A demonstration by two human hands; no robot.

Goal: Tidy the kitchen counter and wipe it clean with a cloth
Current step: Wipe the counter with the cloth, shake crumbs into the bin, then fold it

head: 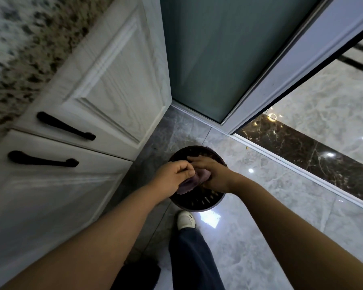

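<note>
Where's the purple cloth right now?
In the head view, the purple cloth sits low and centre, gripped by the left hand and touched by the right hand, over the dark slotted bin beside the cabinet.
</note>
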